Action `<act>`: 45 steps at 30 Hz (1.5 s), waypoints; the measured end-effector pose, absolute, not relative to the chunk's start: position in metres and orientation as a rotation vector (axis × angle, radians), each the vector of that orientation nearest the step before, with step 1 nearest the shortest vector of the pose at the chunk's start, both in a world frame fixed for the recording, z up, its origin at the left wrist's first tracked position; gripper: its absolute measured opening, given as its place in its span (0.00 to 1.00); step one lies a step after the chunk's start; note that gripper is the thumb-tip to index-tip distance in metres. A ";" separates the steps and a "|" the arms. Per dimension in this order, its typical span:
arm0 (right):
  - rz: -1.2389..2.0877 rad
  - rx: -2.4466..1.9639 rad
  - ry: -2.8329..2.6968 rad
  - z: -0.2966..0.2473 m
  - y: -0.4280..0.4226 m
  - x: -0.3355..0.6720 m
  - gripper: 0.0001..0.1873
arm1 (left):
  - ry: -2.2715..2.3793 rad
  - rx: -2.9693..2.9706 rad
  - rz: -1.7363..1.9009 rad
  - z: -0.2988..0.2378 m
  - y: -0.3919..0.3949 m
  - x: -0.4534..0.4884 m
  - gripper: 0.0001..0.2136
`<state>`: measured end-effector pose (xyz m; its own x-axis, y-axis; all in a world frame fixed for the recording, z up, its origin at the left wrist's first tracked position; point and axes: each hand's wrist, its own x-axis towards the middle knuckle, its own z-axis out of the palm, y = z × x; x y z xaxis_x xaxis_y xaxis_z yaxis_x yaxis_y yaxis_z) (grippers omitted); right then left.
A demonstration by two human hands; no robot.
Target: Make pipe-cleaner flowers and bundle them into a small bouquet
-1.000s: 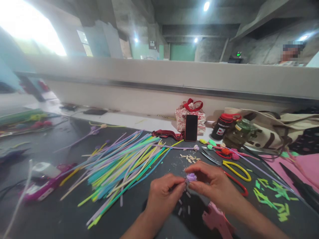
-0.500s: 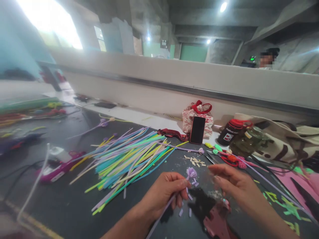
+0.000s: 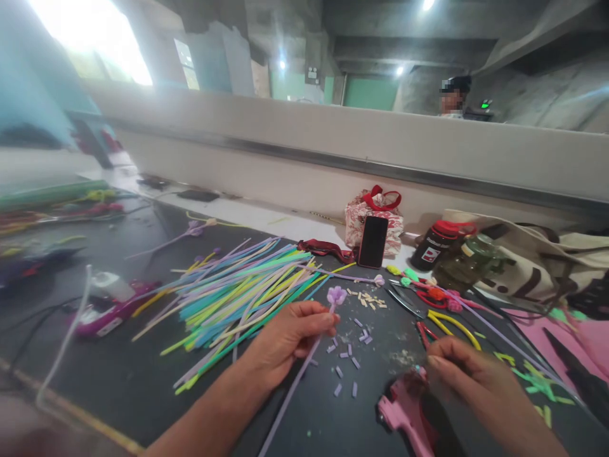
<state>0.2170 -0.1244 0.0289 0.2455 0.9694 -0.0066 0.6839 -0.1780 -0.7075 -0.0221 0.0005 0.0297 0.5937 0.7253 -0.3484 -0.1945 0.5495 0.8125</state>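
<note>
My left hand point(image 3: 295, 336) pinches the thin lilac stem point(image 3: 295, 387) of a small lilac flower point(image 3: 336, 296), whose head stands up above the fingertips. My right hand point(image 3: 469, 374) is off to the right, with thumb and fingertips close together beside the nozzle of a pink glue gun point(image 3: 404, 409). Whatever those fingertips hold, if anything, I cannot make out. Short lilac cut pieces point(image 3: 356, 362) lie scattered between the hands. Just beyond my right hand lie pliers with a yellow handle point(image 3: 457, 328) and a red handle point(image 3: 422, 334).
A pile of coloured strips point(image 3: 238, 292) spreads on the left. Cream cut pieces point(image 3: 371, 299) lie farther back. A phone point(image 3: 372, 242) leans on a patterned bag point(image 3: 354, 216); a black bottle point(image 3: 432, 245) stands to its right. A purple device point(image 3: 107, 314) sits at far left.
My left hand has shifted left and up with the lilac flower. My right hand has come down toward the glue gun, its fingers closer together. The pliers and more lilac pieces are now uncovered.
</note>
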 end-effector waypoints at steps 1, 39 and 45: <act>0.611 -1.935 -1.490 0.028 -0.126 0.219 0.16 | 0.740 0.810 0.604 0.034 0.001 -0.025 0.09; 0.042 -2.176 -2.379 -0.010 0.038 0.211 0.10 | 0.665 0.730 0.527 -0.012 0.016 -0.008 0.10; 0.123 -2.121 -2.282 -0.009 0.030 0.210 0.08 | 0.692 0.759 0.502 -0.013 0.016 -0.007 0.11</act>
<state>0.2102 0.0301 -0.0090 -0.0743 0.9966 -0.0367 0.9947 0.0714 -0.0734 -0.0069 0.0157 -0.0133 0.6726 0.6346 -0.3805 -0.1637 0.6291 0.7599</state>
